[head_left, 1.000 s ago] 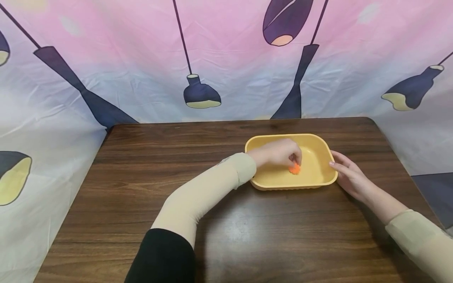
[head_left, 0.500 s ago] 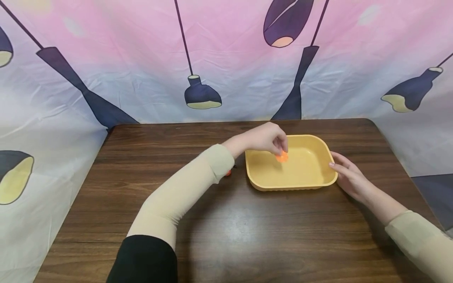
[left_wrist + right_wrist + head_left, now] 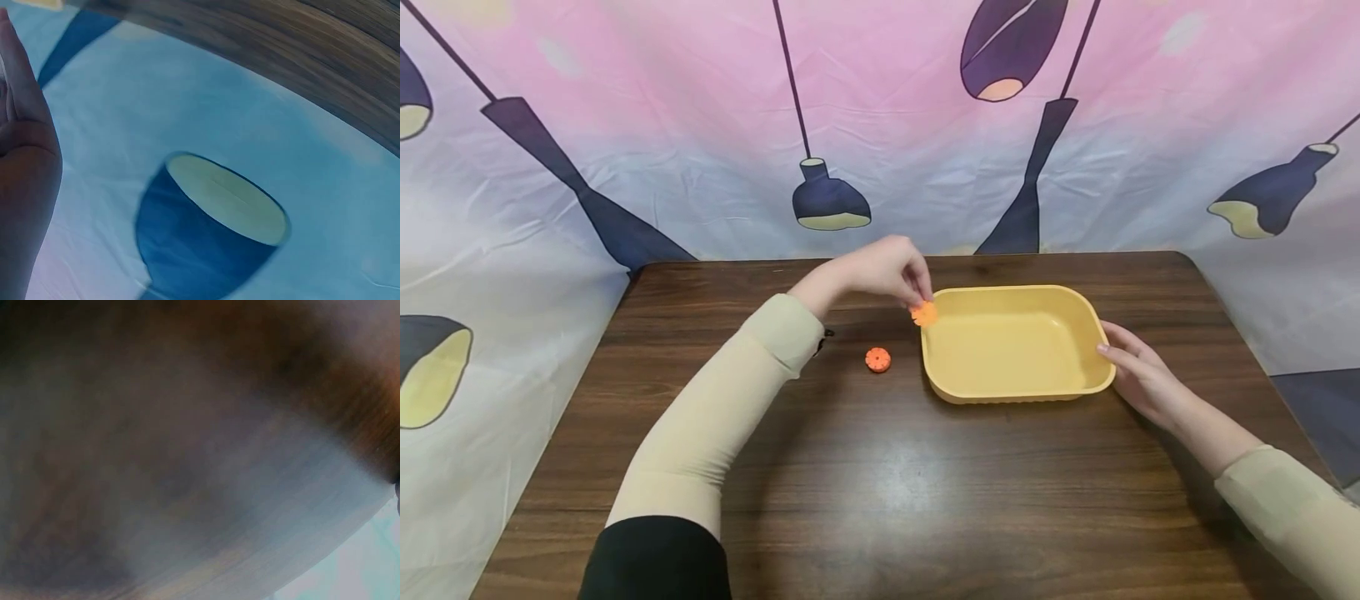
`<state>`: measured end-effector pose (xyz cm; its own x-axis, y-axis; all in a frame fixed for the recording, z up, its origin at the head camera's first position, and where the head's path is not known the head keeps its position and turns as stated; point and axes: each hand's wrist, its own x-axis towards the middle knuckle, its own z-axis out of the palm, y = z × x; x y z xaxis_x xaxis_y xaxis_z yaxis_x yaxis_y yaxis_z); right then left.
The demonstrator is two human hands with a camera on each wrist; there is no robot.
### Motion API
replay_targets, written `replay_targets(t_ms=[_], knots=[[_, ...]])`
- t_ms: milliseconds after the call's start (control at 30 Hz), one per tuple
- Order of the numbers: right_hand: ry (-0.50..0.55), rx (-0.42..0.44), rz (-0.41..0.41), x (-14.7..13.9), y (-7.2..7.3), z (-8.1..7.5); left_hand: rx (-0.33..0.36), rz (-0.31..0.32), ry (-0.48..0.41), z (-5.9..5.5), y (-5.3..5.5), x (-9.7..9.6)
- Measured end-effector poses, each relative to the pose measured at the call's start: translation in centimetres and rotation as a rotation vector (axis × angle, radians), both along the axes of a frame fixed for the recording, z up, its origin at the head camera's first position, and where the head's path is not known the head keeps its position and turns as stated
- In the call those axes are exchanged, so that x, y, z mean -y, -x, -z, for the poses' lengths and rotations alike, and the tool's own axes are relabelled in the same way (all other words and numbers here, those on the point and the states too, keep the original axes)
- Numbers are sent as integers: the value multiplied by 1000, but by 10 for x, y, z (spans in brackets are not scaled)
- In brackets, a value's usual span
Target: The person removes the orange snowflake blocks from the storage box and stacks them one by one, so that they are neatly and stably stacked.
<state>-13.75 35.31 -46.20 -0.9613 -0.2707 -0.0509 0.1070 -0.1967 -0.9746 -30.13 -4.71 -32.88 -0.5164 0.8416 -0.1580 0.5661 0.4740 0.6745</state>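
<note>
Over the left rim of a yellow rectangular plastic bin [image 3: 1015, 342], my left hand [image 3: 880, 267] pinches a flat orange disc with a notched edge [image 3: 924, 313] between thumb and fingertips. A red-orange disc [image 3: 877, 359], also notched, lies on the table just left of the bin. At the bin's right end is my right hand [image 3: 1138, 375], its thumb on the rim and its fingers along the outer wall. The left wrist view has only part of the left hand [image 3: 25, 144] at its edge. The right wrist view is mostly blurred.
A dark wooden table [image 3: 880, 500] carries the bin. Right behind its far edge hangs a cloth backdrop [image 3: 895, 108] with printed lamps. A small dark thing [image 3: 825, 337] shows beside the left cuff.
My left hand has lifted the orange disc out of the bin and carried it left to the rim. The red-orange disc has come into view. My right hand stays in place.
</note>
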Motion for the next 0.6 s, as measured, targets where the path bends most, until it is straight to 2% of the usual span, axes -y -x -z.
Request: replay_targets(t_ms=[100, 267, 600], knots=[[-5, 2, 0, 0, 0, -1, 41, -27, 29, 0, 1, 14], [-14, 3, 2, -1, 0, 0, 95, -57, 83, 6, 0, 32], [-23, -3, -2, -1, 0, 0, 200, -100, 86, 32, -3, 52]])
